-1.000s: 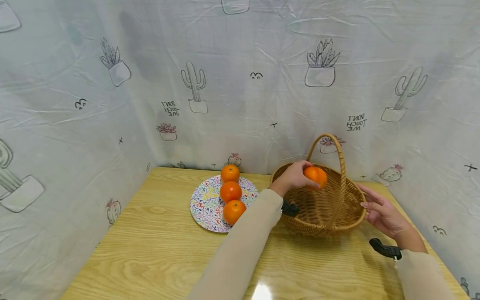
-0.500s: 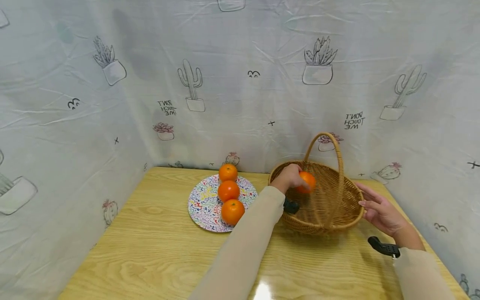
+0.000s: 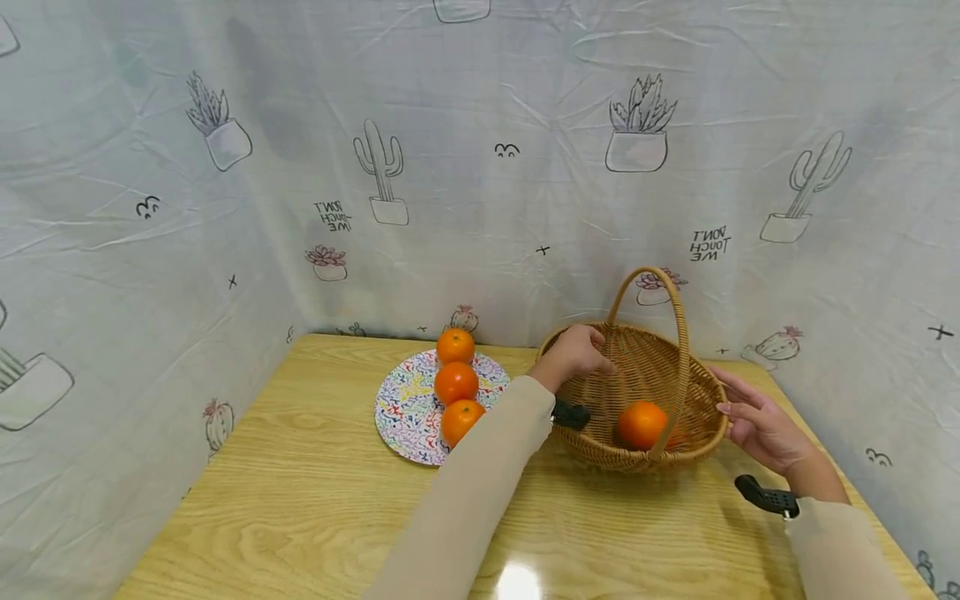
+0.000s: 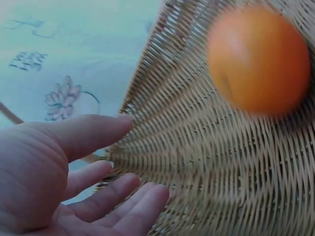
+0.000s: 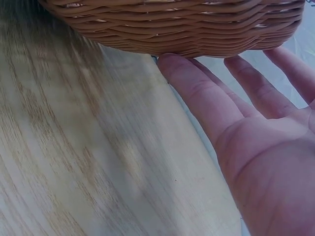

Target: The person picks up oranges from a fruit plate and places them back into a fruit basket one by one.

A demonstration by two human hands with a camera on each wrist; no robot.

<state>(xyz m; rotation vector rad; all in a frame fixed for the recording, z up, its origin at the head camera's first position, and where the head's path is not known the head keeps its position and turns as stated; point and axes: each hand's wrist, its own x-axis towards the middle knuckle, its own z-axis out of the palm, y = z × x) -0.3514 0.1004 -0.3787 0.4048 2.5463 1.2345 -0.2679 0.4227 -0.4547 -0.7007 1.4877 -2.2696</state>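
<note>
- While the pale wooden table (image 3: 300, 492) spreads across the foreground, the right hand (image 3: 768, 429) rests straightened fingers against the right side of the wicker basket (image 3: 630, 379).
- One orange (image 3: 641, 425) lies inside the basket near the front foot of its handle (image 3: 682, 333), apart from both hands.
- The left hand (image 3: 576, 350) hangs over the basket's left part, thumb and fingers parted.
- Farther left, a multicoloured plate (image 3: 405, 417) bears three oranges (image 3: 456, 382) in a row, the nearest partly covered by the left sleeve (image 3: 480, 492).
- Behind hangs a cactus-printed sheet (image 3: 465, 108).
</note>
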